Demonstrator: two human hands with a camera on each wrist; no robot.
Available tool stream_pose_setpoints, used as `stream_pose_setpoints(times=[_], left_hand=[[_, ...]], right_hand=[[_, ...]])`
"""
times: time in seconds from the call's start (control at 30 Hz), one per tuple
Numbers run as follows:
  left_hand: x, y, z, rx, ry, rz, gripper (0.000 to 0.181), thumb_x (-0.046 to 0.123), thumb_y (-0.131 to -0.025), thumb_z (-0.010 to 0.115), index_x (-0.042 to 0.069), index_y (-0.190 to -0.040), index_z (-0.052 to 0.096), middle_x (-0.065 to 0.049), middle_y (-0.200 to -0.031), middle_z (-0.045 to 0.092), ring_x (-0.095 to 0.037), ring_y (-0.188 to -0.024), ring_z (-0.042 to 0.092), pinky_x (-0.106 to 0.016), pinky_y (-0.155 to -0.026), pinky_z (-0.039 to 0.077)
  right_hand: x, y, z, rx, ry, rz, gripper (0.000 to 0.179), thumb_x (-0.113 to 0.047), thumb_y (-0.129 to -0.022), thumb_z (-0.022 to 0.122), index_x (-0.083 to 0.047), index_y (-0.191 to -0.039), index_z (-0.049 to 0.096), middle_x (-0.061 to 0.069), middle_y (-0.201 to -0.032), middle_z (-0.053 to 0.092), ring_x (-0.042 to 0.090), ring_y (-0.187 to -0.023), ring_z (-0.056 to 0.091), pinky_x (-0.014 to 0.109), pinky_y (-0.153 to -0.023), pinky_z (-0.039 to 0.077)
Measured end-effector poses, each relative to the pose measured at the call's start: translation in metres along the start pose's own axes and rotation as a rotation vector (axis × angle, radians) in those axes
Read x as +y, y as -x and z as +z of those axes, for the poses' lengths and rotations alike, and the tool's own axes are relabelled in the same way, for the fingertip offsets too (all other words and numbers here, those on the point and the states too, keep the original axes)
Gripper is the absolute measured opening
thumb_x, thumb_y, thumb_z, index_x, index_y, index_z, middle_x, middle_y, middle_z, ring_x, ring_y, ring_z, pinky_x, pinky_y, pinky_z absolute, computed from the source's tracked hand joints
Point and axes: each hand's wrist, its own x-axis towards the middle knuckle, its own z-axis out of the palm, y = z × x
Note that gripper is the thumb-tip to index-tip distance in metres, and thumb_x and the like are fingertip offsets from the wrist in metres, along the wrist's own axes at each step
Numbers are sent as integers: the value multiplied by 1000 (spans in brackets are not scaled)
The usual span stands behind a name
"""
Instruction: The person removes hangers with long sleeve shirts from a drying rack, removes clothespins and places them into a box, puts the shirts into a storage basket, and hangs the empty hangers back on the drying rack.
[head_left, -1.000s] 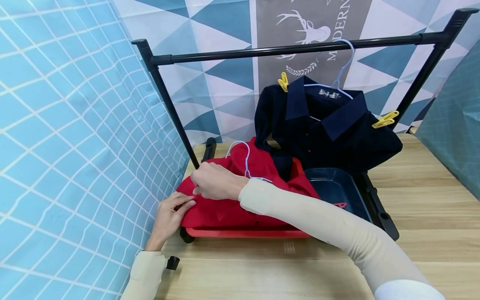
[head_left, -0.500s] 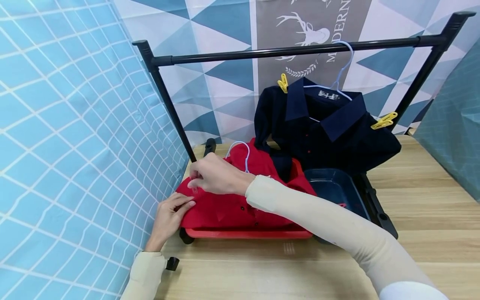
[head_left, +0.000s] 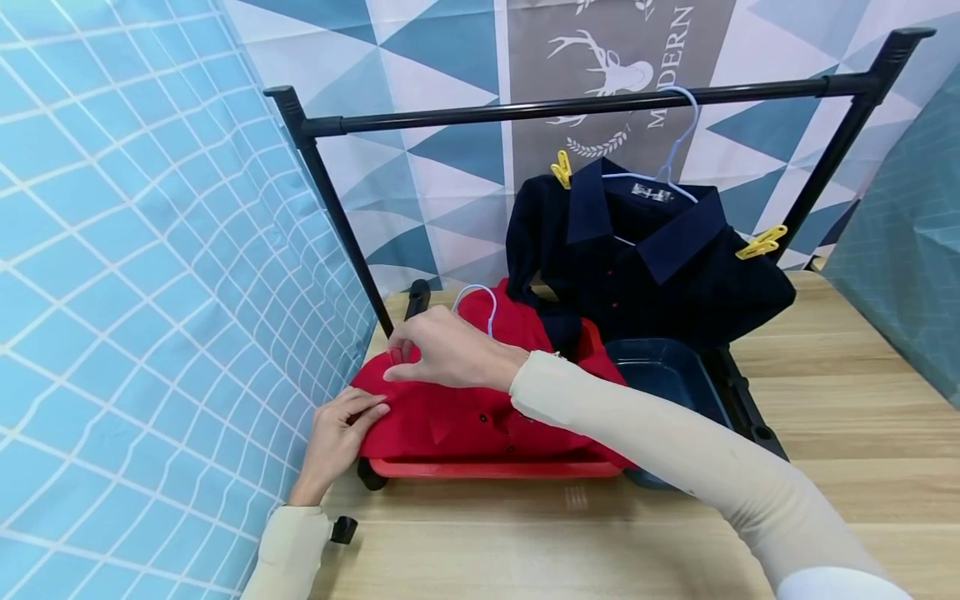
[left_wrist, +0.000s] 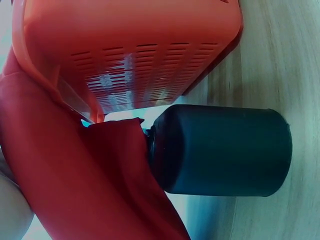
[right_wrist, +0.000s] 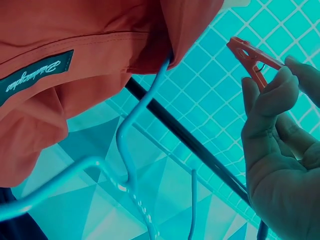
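Observation:
A red shirt [head_left: 442,421] lies over a red basket [head_left: 495,471], with a light blue hanger [head_left: 491,312] at its collar. At the shirt's left end, my left hand [head_left: 333,433] pinches the cloth between thumb and fingers. My right hand [head_left: 461,354] is just above that end, its thumb and fingers on a red clothespin [right_wrist: 250,69], apart from the shirt in the right wrist view. In that view, the hanger [right_wrist: 131,117] runs into the collar beside a dark label [right_wrist: 37,75]. Red cloth [left_wrist: 95,170] hangs beside the basket in the left wrist view.
A navy shirt [head_left: 637,271] hangs by its hanger from the black rack bar [head_left: 525,110], with yellow clothespins [head_left: 763,242] at its shoulders. Below it sits a dark blue tray [head_left: 671,367]. A black cylindrical piece [left_wrist: 225,150] stands close to the basket.
My right hand has lifted off the red shirt beside the left fingers and shifted slightly right, its fingers spreading, with the red clothespin. My left hand has stayed in place.

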Motion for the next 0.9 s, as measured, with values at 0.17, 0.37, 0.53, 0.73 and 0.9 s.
stream_pose_setpoints(times=[0.17,0.37,0.53,0.73,0.9], left_hand=[[0,1,0,2,1,11,22,-5,-83,82,8,-101,82,3,-92,74,-9,-84,62,-14,-78,47],[0,1,0,12,4,0,23,-5,-82,82,7,-101,82,3,-92,74,-10,-84,62,-13,-79,47],[0,1,0,13,5,-1,22,-4,-82,83,8,-101,82,3,-92,74,-10,-84,62,-13,-80,47],[0,1,1,15,-3,-2,21,-3,-82,83,9,-100,83,4,-92,74,-9,-85,63,-13,-81,47],[1,0,0,16,2,-15,21,-3,-82,83,8,-100,83,5,-92,74,-9,-85,62,-14,-81,47]], right_hand=[[0,8,-7,13,3,4,39,-34,-87,84,-12,-117,76,-1,-104,74,8,-84,66,14,-72,52],[6,20,-15,23,5,27,43,-35,-86,85,-12,-121,75,-2,-105,75,7,-84,66,16,-73,52],[13,29,-21,28,-14,73,40,-35,-87,85,-14,-120,76,-3,-101,74,6,-82,65,17,-70,53],[21,39,-29,43,-79,108,38,-32,-87,85,-14,-119,76,-4,-99,72,7,-72,64,20,-63,56],[25,45,-32,53,-76,102,36,-32,-88,84,-14,-119,76,-5,-99,73,8,-67,64,21,-63,56]])
